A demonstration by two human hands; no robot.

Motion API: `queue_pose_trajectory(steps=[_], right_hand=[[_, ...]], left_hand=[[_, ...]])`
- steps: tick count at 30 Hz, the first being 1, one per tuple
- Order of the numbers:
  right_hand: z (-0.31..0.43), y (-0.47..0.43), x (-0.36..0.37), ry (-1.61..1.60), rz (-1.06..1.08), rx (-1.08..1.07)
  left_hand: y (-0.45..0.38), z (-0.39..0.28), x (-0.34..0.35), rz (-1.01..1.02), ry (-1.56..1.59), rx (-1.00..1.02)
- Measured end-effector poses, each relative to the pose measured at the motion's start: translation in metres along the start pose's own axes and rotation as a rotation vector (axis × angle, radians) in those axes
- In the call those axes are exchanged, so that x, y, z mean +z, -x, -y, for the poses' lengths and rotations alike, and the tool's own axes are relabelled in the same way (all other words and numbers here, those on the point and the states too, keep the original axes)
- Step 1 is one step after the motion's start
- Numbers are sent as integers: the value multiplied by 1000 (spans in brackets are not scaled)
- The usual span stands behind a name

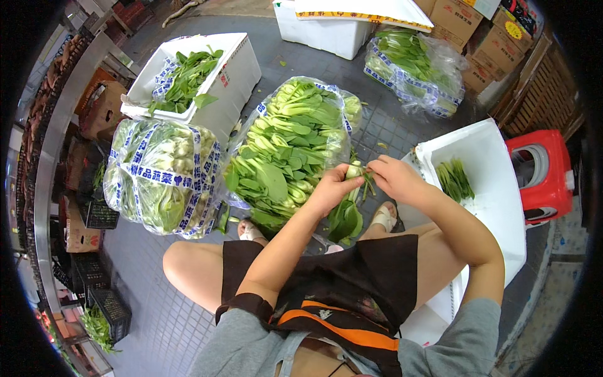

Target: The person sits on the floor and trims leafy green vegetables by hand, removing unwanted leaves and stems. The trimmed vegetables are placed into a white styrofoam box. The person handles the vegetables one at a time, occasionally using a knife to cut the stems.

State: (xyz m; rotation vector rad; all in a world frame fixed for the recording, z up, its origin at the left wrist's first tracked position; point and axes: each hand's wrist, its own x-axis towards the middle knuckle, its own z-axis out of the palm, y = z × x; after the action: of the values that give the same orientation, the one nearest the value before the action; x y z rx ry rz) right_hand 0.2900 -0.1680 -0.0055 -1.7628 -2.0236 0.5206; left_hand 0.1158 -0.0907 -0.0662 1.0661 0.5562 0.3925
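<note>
My left hand (333,189) is closed around a leafy green with a pale stem base, likely choy sum or bok choy (346,217); its leaves hang down between my feet. At its base is my right hand (391,174), fingers bent, by a thin dark thing that may be a blade and some thin green stalks (369,186). Whether the right fingers grip the blade or a stalk is too small to tell. Just left of both hands, a large opened plastic bundle of leafy greens (287,146) lies on the tiled floor.
Left stand a taped bundle of greens (162,176) and a white foam box (235,75) holding greens. On the right, a foam box (499,188) holds a few greens (454,180), beside a red plastic jug (541,176). Another bundle (414,73) lies behind, near cartons (454,21).
</note>
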Motion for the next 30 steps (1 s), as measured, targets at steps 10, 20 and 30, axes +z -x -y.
queue_pose_trajectory(steps=[10, 20, 30], right_hand=[[-70, 19, 21, 147, 115, 301], [-8, -208, 171, -235, -82, 401], [3, -225, 137, -714, 190, 583]], left_hand=[[20, 30, -6, 43, 168, -23], [60, 30, -140, -710, 435, 45], [68, 33, -170, -751, 605, 121]])
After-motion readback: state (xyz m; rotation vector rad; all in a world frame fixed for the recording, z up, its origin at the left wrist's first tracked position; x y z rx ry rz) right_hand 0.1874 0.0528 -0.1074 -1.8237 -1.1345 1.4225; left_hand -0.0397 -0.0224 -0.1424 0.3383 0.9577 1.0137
